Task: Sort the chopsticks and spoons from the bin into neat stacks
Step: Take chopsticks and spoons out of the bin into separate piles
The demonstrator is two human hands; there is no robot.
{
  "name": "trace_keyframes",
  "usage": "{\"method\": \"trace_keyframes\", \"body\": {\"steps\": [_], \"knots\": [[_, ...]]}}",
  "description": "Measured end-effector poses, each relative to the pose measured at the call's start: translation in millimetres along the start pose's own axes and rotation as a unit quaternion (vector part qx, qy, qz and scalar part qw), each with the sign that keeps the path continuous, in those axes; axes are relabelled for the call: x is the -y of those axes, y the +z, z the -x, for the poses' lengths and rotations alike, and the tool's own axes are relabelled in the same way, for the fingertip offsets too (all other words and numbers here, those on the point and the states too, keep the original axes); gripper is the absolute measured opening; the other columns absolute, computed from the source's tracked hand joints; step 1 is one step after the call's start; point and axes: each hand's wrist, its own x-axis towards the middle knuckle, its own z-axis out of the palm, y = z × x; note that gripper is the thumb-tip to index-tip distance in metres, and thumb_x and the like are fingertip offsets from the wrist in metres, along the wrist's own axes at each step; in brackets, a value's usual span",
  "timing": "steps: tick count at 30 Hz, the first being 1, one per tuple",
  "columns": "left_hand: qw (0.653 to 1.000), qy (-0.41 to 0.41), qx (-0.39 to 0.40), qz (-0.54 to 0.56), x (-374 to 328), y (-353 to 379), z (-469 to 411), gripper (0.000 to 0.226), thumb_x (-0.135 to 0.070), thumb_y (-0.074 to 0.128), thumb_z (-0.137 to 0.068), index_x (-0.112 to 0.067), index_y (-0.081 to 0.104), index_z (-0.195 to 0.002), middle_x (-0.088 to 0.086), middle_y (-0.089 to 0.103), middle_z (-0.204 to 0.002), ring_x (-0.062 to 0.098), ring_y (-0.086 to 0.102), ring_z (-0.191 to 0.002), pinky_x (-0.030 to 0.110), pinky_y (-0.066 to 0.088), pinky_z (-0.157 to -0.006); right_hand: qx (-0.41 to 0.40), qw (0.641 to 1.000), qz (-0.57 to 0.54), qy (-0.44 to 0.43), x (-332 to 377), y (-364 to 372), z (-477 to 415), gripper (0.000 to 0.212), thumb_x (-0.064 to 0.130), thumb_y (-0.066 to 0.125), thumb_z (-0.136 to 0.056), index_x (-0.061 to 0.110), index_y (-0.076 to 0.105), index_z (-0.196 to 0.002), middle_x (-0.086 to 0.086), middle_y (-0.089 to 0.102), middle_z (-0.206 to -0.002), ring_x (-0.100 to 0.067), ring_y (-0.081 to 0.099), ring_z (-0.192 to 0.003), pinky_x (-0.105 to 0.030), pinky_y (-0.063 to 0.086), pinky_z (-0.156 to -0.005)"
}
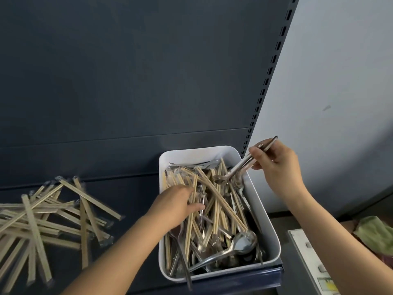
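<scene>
A white bin at the shelf's right end holds a tangle of wrapped wooden chopsticks and metal spoons. My right hand grips the handles of two or three spoons over the bin's far right corner, their bowls hanging just above the contents. My left hand reaches into the bin's left side, fingers spread over the chopsticks; whether it grasps any is hidden. A loose pile of wrapped chopsticks lies on the dark shelf to the left.
A dark blue back panel rises behind the shelf, with a slotted upright at its right edge. A pale wall stands to the right. Below right are a grey-white box and a green cloth.
</scene>
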Motion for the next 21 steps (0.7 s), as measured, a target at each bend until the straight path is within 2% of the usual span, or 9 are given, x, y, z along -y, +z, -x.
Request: {"method": "trace_keyframes", "body": {"steps": [3, 7, 12, 14, 17, 21], "knots": [[1.0, -0.023, 0.011, 0.007, -9, 11, 1, 0.069, -0.06, 0.05, -0.086, -0.016, 0.041, -0.139, 0.002, 0.053, -0.132, 0.017, 0.053, -0.117, 0.033, 0.046, -0.095, -0.01, 1.0, -0.006, -0.002, 0, -6, 5, 0.017, 0.014, 0.063, -0.089, 0.018, 0.057, -0.074, -0.003, 0.063, -0.068, -0.004, 0.059, -0.055, -0.01, 0.047, -0.055], [0.999, -0.048, 0.01, 0.016, -24, 17, -4, 0.076, -0.062, 0.046, -0.086, -0.017, 0.03, -0.145, 0.004, 0.046, -0.142, 0.02, 0.048, -0.125, 0.033, 0.044, -0.099, -0.024, 1.0, -0.001, -0.001, -3, -18, 11, 0.019, 0.014, 0.063, -0.089, 0.021, 0.058, -0.072, 0.002, 0.063, -0.067, -0.005, 0.059, -0.054, -0.014, 0.05, -0.056], [0.994, -0.08, 0.035, 0.065, -34, 26, -14, 0.086, -0.056, 0.061, -0.08, -0.02, 0.024, -0.148, 0.003, 0.031, -0.152, 0.02, 0.032, -0.138, 0.036, 0.031, -0.11, -0.035, 0.999, -0.002, 0.014, -9, -29, 16, 0.018, 0.014, 0.064, -0.088, 0.021, 0.058, -0.072, 0.0, 0.063, -0.066, -0.005, 0.059, -0.053, -0.013, 0.05, -0.057], [0.994, -0.087, 0.043, 0.058, -36, 29, -16, 0.087, -0.057, 0.062, -0.078, -0.019, 0.027, -0.147, 0.002, 0.031, -0.152, 0.02, 0.031, -0.139, 0.036, 0.029, -0.111, -0.04, 0.999, -0.003, 0.018, -10, -33, 18, 0.017, 0.015, 0.064, -0.087, 0.02, 0.058, -0.073, 0.0, 0.063, -0.066, -0.004, 0.059, -0.053, -0.014, 0.05, -0.058], [0.992, -0.094, 0.033, 0.074, -40, 28, -18, 0.079, -0.063, 0.054, -0.081, -0.015, 0.038, -0.142, 0.004, 0.042, -0.145, 0.02, 0.043, -0.131, 0.034, 0.036, -0.105, -0.047, 0.999, -0.005, 0.02, -11, -38, 18, 0.016, 0.015, 0.065, -0.088, 0.019, 0.058, -0.074, 0.0, 0.062, -0.066, -0.004, 0.059, -0.053, -0.013, 0.05, -0.057], [0.994, -0.082, -0.015, 0.077, -44, 23, -23, 0.069, -0.062, 0.046, -0.086, -0.014, 0.047, -0.136, 0.003, 0.048, -0.14, 0.019, 0.046, -0.127, 0.034, 0.037, -0.103, -0.049, 0.999, -0.017, 0.018, -9, -42, 18, 0.016, 0.013, 0.064, -0.088, 0.018, 0.058, -0.074, -0.001, 0.062, -0.066, -0.004, 0.059, -0.054, -0.01, 0.048, -0.056]]}}
